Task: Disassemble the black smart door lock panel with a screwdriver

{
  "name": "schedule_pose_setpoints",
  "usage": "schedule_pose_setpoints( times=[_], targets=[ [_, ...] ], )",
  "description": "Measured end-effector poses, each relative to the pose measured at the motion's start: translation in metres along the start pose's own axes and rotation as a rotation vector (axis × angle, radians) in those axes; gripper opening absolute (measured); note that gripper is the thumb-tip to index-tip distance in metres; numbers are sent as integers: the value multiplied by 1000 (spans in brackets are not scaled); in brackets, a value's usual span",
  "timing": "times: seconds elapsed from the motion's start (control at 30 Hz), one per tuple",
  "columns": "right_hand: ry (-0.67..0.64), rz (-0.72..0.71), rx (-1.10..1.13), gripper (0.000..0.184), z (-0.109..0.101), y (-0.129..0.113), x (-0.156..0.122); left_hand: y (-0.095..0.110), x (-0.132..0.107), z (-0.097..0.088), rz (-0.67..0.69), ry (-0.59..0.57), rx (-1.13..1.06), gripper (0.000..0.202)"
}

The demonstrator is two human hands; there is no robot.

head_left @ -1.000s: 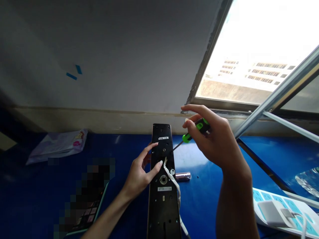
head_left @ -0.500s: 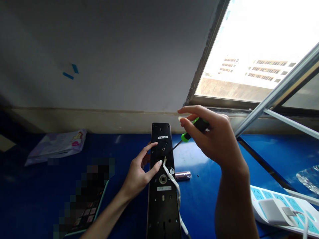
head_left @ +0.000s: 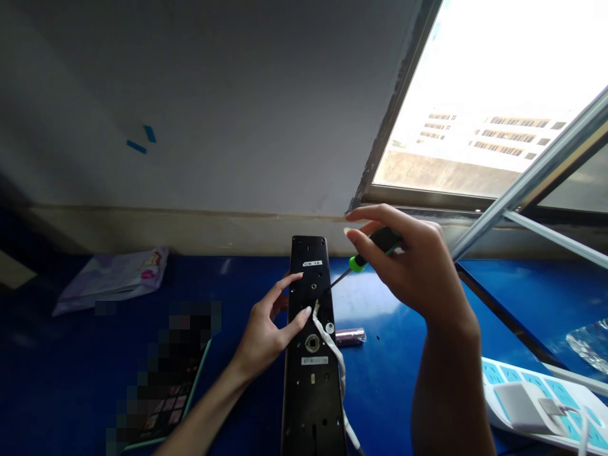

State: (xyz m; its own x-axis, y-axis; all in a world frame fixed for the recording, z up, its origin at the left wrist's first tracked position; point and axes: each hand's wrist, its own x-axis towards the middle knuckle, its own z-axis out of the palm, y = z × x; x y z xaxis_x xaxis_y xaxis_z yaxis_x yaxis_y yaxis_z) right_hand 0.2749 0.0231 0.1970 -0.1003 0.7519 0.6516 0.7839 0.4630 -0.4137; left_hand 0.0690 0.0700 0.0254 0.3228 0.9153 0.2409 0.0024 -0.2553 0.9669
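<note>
We see a long black lock panel (head_left: 312, 342) lying flat on the blue tabletop (head_left: 403, 367), its far end towards the wall; a small white label on it appears to read "CE 15", a second label nearer us is illegible. The left hand (head_left: 268, 329) rests open, fingertips pressing the panel's left edge. The right hand (head_left: 408, 266) is closed around a green-and-black screwdriver (head_left: 368, 252), its tip at the panel. A white cable (head_left: 335, 354) trails off the panel; a small cylinder (head_left: 350, 336) lies just right; a power strip (head_left: 536, 405) sits far right.
</note>
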Motion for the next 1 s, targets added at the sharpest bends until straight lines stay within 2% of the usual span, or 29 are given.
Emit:
schedule_pose_setpoints(
  times=[0.1, 0.17, 0.3, 0.47, 0.63, 0.8, 0.93, 1.0],
  targets=[
    [-48, -23, 10, 36, -5, -1, -1, 1, 0, -1, 3, -2, 8, 57],
    [-44, -55, -10, 39, -6, -1, -1, 1, 0, -1, 7, -6, 9, 57],
    [-4, -48, -32, 21, -2, 1, 0, 2, 0, -1, 5, -1, 11, 57],
    [-6, -43, -32, 18, -3, 2, 0, 3, 0, -1, 4, -6, 14, 57],
    [-70, -61, -8, 44, -8, 0, -2, 0, 0, -1, 2, 1, 24, 57],
    [4, -39, -60, 21, -2, 1, -1, 1, 0, -1, -3, -1, 35, 58],
    [7, -58, -59, 17, -2, 2, 0, 2, 0, -1, -8, -1, 38, 57],
    [-27, -62, -19, 22, -4, 2, -1, 3, 0, -1, -6, 5, 40, 57]
  ],
)
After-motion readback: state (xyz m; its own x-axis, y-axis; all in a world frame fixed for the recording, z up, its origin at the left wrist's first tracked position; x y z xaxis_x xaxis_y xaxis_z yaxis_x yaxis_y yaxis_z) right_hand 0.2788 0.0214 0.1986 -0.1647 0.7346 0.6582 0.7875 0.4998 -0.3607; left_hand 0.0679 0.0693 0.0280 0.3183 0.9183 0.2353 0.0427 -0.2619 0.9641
